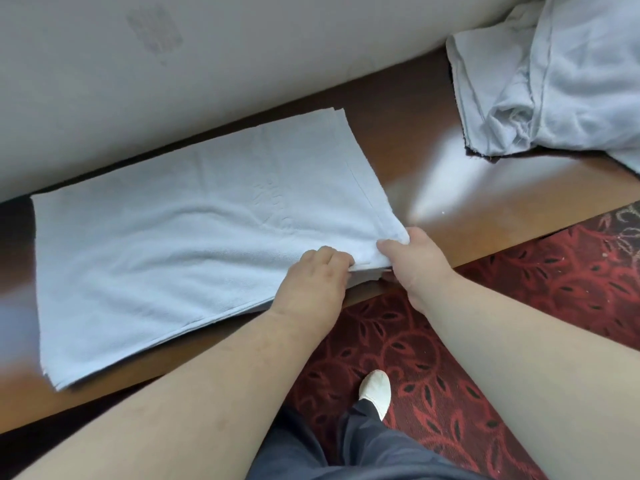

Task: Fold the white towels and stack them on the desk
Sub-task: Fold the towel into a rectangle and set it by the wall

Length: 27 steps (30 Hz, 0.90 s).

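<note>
While both hands pinch the near right corner of the folded towel point(180, 244), left hand point(313, 282) just beside right hand point(412, 261), its long axis runs away leftward from them along the table point(485, 209). Likely next fold carries this corner toward the far-left end. Unfolded towels point(554, 81) lie beyond the right hand.

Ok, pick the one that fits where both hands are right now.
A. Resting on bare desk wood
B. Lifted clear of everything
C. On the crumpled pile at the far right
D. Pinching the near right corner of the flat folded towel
D: the left hand and right hand both grip the near right corner of the folded towel lying flat on the desk, while the crumpled pile lies untouched.
</note>
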Each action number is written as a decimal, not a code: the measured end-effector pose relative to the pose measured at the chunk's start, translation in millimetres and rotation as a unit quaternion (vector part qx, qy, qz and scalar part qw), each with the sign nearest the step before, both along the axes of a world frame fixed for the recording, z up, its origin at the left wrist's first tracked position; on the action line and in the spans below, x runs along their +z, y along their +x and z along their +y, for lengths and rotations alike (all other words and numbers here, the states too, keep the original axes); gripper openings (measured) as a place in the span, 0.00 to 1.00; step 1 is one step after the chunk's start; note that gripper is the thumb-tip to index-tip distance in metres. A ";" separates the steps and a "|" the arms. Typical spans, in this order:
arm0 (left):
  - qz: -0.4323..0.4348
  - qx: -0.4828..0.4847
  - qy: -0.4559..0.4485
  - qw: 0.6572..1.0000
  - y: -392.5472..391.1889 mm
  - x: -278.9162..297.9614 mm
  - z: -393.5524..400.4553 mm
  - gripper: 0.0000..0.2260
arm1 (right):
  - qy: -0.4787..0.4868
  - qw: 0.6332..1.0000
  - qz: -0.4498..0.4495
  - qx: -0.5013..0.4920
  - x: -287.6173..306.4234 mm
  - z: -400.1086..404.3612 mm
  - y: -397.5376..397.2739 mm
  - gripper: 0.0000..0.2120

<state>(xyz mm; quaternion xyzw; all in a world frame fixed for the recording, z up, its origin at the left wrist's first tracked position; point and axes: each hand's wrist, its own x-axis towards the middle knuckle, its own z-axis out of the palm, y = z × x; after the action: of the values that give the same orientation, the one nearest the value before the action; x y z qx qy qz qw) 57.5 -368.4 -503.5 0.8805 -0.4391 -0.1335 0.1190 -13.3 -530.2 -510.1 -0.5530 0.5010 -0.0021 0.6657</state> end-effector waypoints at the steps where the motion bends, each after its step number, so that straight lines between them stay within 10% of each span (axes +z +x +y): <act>1: 0.017 -0.016 0.047 0.999 0.0 -4.7 -1.3 0.11 | -0.033 0.997 0.063 0.039 -3.7 -0.9 -2.7 0.11; 7: 0.181 0.041 0.088 0.979 39.2 10.5 -18.0 0.10 | -0.207 0.945 0.168 0.191 5.9 -19.0 -1.8 0.17; 14: 0.052 0.053 0.098 0.992 159.0 28.3 -73.0 0.13 | -0.428 0.863 0.162 0.213 7.8 -0.1 -9.4 0.17; 20: -0.096 -0.122 0.213 0.965 246.8 29.2 -151.2 0.30 | -0.284 0.922 0.193 0.180 -2.5 9.3 -4.3 0.22; 27: -0.201 -0.316 0.229 0.898 298.7 13.8 -195.0 0.12 | -0.282 0.917 0.245 0.138 -16.2 14.7 0.6 0.17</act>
<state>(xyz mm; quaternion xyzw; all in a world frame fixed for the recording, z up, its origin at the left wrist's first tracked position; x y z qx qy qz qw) 356.2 -563.4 -489.7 0.7061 -0.6665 -0.0812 -0.2249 -12.8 -515.4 -526.3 -0.7647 0.5457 0.0840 0.3323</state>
